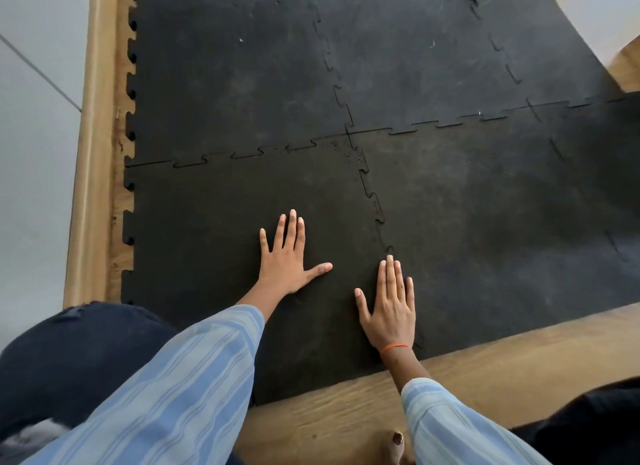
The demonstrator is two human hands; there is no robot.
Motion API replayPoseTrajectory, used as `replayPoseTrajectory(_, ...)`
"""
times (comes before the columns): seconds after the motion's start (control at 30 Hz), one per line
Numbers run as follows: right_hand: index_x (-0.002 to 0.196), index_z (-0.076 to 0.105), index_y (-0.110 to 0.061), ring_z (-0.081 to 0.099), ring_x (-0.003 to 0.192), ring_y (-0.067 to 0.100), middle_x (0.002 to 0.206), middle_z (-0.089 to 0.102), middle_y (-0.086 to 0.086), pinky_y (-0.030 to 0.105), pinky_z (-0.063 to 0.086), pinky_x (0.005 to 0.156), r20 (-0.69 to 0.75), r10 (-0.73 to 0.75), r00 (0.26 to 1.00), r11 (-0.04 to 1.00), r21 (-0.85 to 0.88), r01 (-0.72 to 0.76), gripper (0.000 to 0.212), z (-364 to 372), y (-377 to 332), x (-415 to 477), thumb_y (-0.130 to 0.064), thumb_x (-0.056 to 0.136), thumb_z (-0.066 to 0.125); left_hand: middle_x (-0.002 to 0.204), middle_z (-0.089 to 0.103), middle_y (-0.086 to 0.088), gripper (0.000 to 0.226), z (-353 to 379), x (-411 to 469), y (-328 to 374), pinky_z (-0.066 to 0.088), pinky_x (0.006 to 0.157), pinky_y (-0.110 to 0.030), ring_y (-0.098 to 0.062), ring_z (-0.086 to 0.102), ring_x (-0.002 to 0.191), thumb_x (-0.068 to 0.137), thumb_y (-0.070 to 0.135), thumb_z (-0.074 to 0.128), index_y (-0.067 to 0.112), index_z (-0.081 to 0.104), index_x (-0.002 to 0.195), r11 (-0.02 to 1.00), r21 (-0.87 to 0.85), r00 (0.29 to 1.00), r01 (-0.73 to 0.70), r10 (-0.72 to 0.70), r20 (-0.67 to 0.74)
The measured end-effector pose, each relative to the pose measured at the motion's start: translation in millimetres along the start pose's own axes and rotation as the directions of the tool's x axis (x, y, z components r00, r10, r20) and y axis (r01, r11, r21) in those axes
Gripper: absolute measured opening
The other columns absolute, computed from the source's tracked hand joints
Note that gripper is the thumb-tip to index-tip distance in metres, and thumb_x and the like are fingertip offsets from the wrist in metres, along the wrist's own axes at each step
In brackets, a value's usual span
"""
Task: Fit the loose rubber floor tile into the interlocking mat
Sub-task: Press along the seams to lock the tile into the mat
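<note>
The loose tile (214,243) is lying at the near left of the mat (433,83), and it is being pressed flat under both hands. The left hand (289,262) is spread open on its middle; the right hand (391,308) is laid flat, fingers together, over the near end of the right seam (372,196). The far seam and most of the right seam are appearing closed, so fitting is judged nearly done; the near teeth are being seated.

Wooden floor (346,416) carries the black interlocking mat (242,83); far edge seemingly curled.
</note>
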State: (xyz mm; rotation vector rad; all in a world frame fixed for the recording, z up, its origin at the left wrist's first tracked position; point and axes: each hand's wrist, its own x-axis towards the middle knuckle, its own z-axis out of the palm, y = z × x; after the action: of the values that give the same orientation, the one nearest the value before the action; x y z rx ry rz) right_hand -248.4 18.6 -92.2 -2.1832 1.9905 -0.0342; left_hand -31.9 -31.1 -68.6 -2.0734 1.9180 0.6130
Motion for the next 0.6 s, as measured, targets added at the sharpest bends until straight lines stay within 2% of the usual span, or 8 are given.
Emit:
replayPoseTrajectory(0.1, 0.151, 0.018, -0.008, 0.008, 0.147, 0.018, 0.159, 0.016, 0.006, 0.041, 0.009, 0.118, -0.001, -0.009, 1.0, 1.0, -0.008, 0.009, 0.077, 0.3, 0.5, -1.5, -0.058, 0.093, 0.023, 0.16, -0.026, -0.004, 0.105, 6.5, 6.2, 7.2, -0.006, 0.117, -0.059, -0.023, -0.022, 0.147, 0.079, 0.084, 0.01, 0.014, -0.019, 0.152, 0.999, -0.04, 0.994, 0.017, -0.021, -0.106)
replayPoseTrajectory(0.27, 0.15, 0.022, -0.009, 0.012, 0.146, 0.018, 0.158, 0.022, 0.005, 0.039, 0.008, 0.118, -0.025, -0.008, 1.0, 1.0, 0.012, 0.008, 0.076, 0.3, 0.9, 0.5, -0.057, 0.092, 0.029, 0.164, -0.002, -0.003, 0.096, 21.5, 13.0, 13.2, 0.001, 0.118, -0.056, -0.02, -0.002, 0.151, 0.084, 0.078, 0.012, 0.015, 0.003, 0.156, 0.997, -0.073, 0.95, 0.03, -0.051, -0.309)
replayPoseTrajectory(0.43, 0.148, 0.027, -0.008, 0.018, 0.145, 0.02, 0.156, 0.027, 0.007, 0.039, 0.01, 0.117, -0.007, 0.006, 1.0, 1.0, 0.016, -0.006, 0.075, -3.9, -0.9, 1.7, -0.057, 0.092, 0.031, 0.164, -0.003, -0.003, 0.095, 18.5, 16.0, 16.0, -0.001, 0.118, -0.056, -0.021, -0.003, 0.151, 0.083, 0.077, 0.011, 0.016, 0.002, 0.155, 0.997, -0.067, 0.956, 0.024, -0.043, -0.29)
replayPoseTrajectory(0.5, 0.146, 0.032, -0.006, 0.023, 0.144, 0.022, 0.153, 0.032, 0.009, 0.038, 0.012, 0.116, -0.029, 0.019, 0.999, 0.998, 0.059, -0.017, 0.071, -4.6, -8.8, 18.3, -0.052, 0.092, 0.03, 0.164, -0.006, -0.001, 0.092, 8.6, 25.3, 19.7, -0.002, 0.118, -0.055, -0.022, -0.005, 0.151, 0.083, 0.077, 0.01, 0.022, 0.001, 0.156, 0.998, -0.053, 0.967, -0.024, 0.01, -0.256)
replayPoseTrajectory(0.6, 0.147, 0.029, -0.007, 0.016, 0.145, 0.018, 0.156, 0.026, 0.009, 0.035, 0.006, 0.116, -0.04, -0.037, 0.999, 0.996, 0.078, 0.04, 0.065, -2.9, -22.7, 52.2, -0.044, 0.095, 0.024, 0.164, -0.012, 0.003, 0.075, -16.3, 51.7, 25.6, -0.003, 0.118, -0.058, -0.023, -0.01, 0.15, 0.089, 0.071, 0.014, 0.037, -0.003, 0.154, 0.99, -0.014, 0.975, -0.143, 0.138, -0.174)
